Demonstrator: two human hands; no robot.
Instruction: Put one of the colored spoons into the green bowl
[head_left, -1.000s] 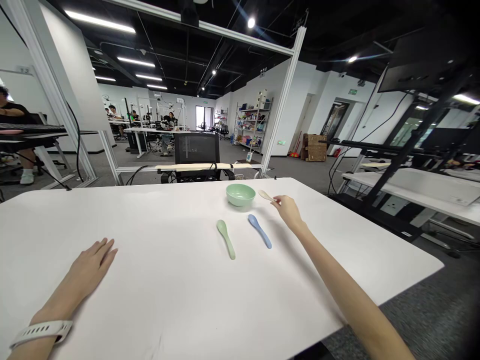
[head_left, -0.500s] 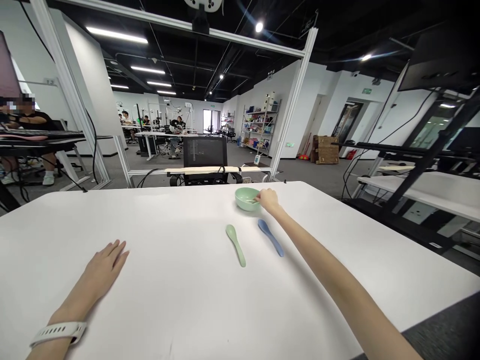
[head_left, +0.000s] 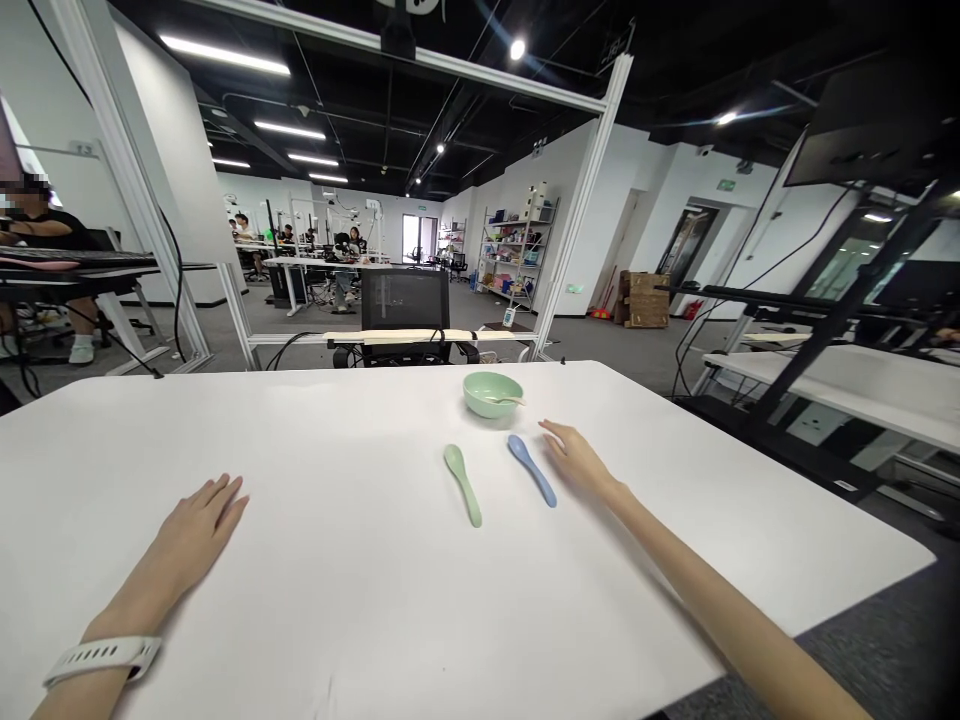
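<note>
A green bowl (head_left: 484, 385) stands near the far edge of the white table. Inside it lies a pale spoon (head_left: 510, 401), its handle resting over the right rim. Closer to me, a light green spoon (head_left: 463, 487) and a blue spoon (head_left: 532, 470) lie side by side with their heads pointing away. My right hand (head_left: 576, 455) hovers just right of the blue spoon, fingers apart and holding nothing. On the left part of the table my left hand (head_left: 196, 530) lies flat, fingers stretched out, with a white band (head_left: 105, 655) on its wrist.
The white table (head_left: 360, 600) has a metal frame (head_left: 581, 200) at its far side. Behind it stands a black mesh chair (head_left: 405, 300). Another person (head_left: 45, 230) sits at a desk on the far left. Shelves (head_left: 517, 245) and cardboard boxes (head_left: 643, 298) are farther back.
My right hand has let go of the pale spoon in the bowl and drawn back toward me and rightward, its fingers opening. My left hand keeps its place; the view has shifted slightly.
</note>
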